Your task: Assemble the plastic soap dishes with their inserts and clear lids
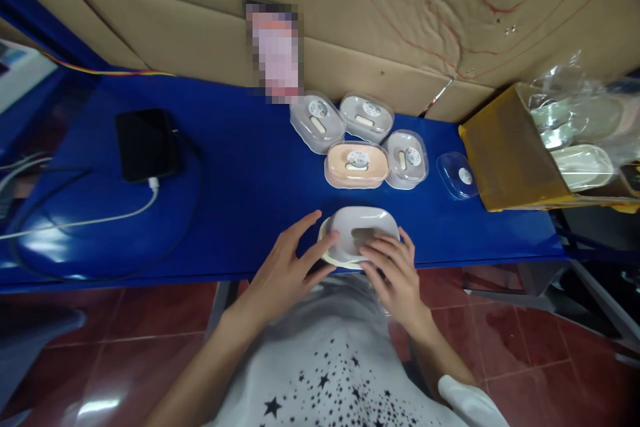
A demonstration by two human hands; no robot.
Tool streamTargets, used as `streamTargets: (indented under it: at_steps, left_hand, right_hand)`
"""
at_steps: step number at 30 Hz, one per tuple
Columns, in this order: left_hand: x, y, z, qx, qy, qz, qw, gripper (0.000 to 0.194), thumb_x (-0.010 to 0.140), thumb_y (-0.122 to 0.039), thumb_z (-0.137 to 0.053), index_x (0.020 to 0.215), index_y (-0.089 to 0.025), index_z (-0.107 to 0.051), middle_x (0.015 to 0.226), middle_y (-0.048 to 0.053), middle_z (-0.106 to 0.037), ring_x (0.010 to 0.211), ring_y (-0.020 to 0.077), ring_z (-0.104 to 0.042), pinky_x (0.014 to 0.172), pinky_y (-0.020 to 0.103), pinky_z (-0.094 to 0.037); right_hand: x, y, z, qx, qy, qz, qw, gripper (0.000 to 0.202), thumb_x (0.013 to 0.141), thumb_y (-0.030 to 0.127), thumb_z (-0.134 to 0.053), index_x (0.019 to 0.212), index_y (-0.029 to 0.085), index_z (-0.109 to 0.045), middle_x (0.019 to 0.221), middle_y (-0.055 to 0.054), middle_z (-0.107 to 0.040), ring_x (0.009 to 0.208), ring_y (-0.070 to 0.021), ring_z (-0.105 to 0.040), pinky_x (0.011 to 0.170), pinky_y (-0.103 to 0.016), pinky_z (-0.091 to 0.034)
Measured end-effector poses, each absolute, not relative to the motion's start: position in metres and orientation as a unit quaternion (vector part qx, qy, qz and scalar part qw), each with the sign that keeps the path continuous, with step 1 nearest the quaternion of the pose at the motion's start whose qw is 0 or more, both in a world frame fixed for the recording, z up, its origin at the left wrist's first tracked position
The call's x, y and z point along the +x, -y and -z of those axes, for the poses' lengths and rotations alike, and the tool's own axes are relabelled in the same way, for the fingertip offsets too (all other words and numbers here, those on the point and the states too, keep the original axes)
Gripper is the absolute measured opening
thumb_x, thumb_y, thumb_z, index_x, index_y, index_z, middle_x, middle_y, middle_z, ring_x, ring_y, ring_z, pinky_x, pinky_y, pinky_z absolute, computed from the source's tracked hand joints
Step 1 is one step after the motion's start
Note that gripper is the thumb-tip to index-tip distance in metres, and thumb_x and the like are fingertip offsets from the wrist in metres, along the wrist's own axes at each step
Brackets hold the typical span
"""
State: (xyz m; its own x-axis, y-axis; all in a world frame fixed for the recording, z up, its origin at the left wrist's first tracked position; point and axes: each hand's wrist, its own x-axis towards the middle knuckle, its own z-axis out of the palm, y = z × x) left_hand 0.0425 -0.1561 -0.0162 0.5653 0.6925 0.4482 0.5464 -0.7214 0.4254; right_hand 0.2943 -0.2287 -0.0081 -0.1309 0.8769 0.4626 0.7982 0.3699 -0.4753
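Observation:
A white oval dish with a cream rim under it lies at the front edge of the blue table. My left hand touches its left side, thumb and fingers spread apart around the edge. On the right side my right hand rests its fingers over the dish's inner face, with the thumb at the near edge. Behind the dish stand a peach oval box with a clear lid and several whitish lidded boxes, among them one at the right.
A clear lid lies beside an open cardboard box holding plastic-wrapped dishes. At the left is a black device with cables. A cardboard wall with a pixelated picture stands behind.

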Motion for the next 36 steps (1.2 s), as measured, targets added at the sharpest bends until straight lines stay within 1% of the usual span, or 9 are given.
streamTargets:
  at_steps: [5,9,11,15,20,24,29,34,36]
  left_hand:
    - [0.037,0.148,0.015,0.909,-0.297,-0.268,0.115,0.046,0.110,-0.031,-0.064,0.154,-0.027,-0.052,0.165,0.018,-0.050,0.150,0.0358,-0.056,0.115,0.056,-0.059]
    - [0.032,0.141,0.008,0.922,-0.272,-0.251,0.116,0.038,0.109,-0.029,-0.065,0.146,-0.023,-0.059,0.163,0.017,-0.054,0.151,0.0358,-0.055,0.117,0.057,-0.058]
    - [0.031,0.137,0.003,0.925,-0.259,-0.248,0.122,0.033,0.108,-0.026,-0.066,0.140,-0.023,-0.063,0.163,0.017,-0.054,0.150,0.0356,-0.056,0.118,0.057,-0.057]
    - [0.033,0.128,0.000,0.932,-0.217,-0.229,0.178,0.009,0.104,-0.027,-0.071,0.111,-0.021,-0.071,0.153,0.014,-0.062,0.148,0.0335,-0.058,0.119,0.055,-0.057]
    - [0.036,0.122,0.003,0.943,-0.182,-0.212,0.180,0.015,0.103,-0.033,-0.074,0.098,-0.021,-0.068,0.143,0.013,-0.069,0.150,0.0310,-0.057,0.120,0.052,-0.056]
    - [0.037,0.125,0.002,0.950,-0.194,-0.211,0.124,0.013,0.105,-0.033,-0.072,0.099,-0.021,-0.067,0.140,0.010,-0.072,0.148,0.0303,-0.059,0.123,0.055,-0.053]
    - [0.038,0.135,0.001,0.928,-0.258,-0.253,0.090,0.023,0.104,-0.036,-0.073,0.118,-0.020,-0.065,0.152,0.019,-0.061,0.150,0.0380,-0.056,0.121,0.063,-0.052]
    - [0.036,0.140,0.004,0.905,-0.299,-0.281,0.111,0.036,0.104,-0.029,-0.072,0.136,-0.021,-0.057,0.158,0.021,-0.053,0.147,0.0368,-0.058,0.118,0.060,-0.056]
    - [0.036,0.140,0.003,0.897,-0.311,-0.287,0.129,0.033,0.104,-0.027,-0.071,0.134,-0.023,-0.057,0.156,0.019,-0.056,0.143,0.0342,-0.060,0.117,0.057,-0.058]
  right_hand:
    - [0.291,0.236,0.014,-0.543,0.794,-0.030,0.272,0.080,0.102,0.023,-0.072,0.166,0.057,-0.037,0.148,0.002,-0.070,0.136,-0.0337,-0.068,0.127,-0.066,-0.042]
    - [0.311,0.239,0.017,-0.559,0.786,-0.042,0.261,0.080,0.098,0.029,-0.079,0.166,0.050,-0.042,0.178,-0.001,-0.036,0.163,-0.0432,-0.037,0.126,-0.074,-0.042]
    - [0.319,0.240,0.019,-0.555,0.783,-0.070,0.271,0.079,0.099,0.026,-0.077,0.166,0.048,-0.042,0.182,-0.001,-0.026,0.165,-0.0439,-0.032,0.125,-0.075,-0.044]
    - [0.323,0.245,0.025,-0.538,0.787,-0.093,0.287,0.082,0.101,0.018,-0.072,0.168,0.049,-0.037,0.179,-0.003,-0.033,0.158,-0.0397,-0.047,0.121,-0.067,-0.055]
    - [0.324,0.248,0.027,-0.511,0.812,-0.077,0.273,0.079,0.101,0.027,-0.075,0.169,0.045,-0.039,0.173,-0.006,-0.046,0.158,-0.0384,-0.047,0.116,-0.061,-0.060]
    - [0.360,0.225,0.014,-0.534,0.804,-0.052,0.257,0.073,0.105,0.045,-0.068,0.171,0.040,-0.037,0.178,-0.008,-0.036,0.160,-0.0390,-0.043,0.125,-0.065,-0.049]
    - [0.450,0.167,0.010,-0.754,0.595,0.086,0.265,0.083,0.101,0.059,-0.070,0.172,0.035,-0.033,0.185,-0.010,-0.008,0.168,-0.0502,-0.014,0.129,-0.084,-0.022]
    - [0.501,0.150,0.016,-0.758,0.589,0.059,0.275,0.054,0.104,0.061,-0.063,0.150,0.033,-0.058,0.158,-0.014,-0.055,0.146,-0.0410,-0.054,0.119,-0.064,-0.049]
    - [0.498,0.163,0.015,-0.746,0.595,0.080,0.288,0.043,0.104,0.057,-0.062,0.141,0.034,-0.065,0.146,-0.013,-0.064,0.137,-0.0386,-0.060,0.117,-0.059,-0.052]
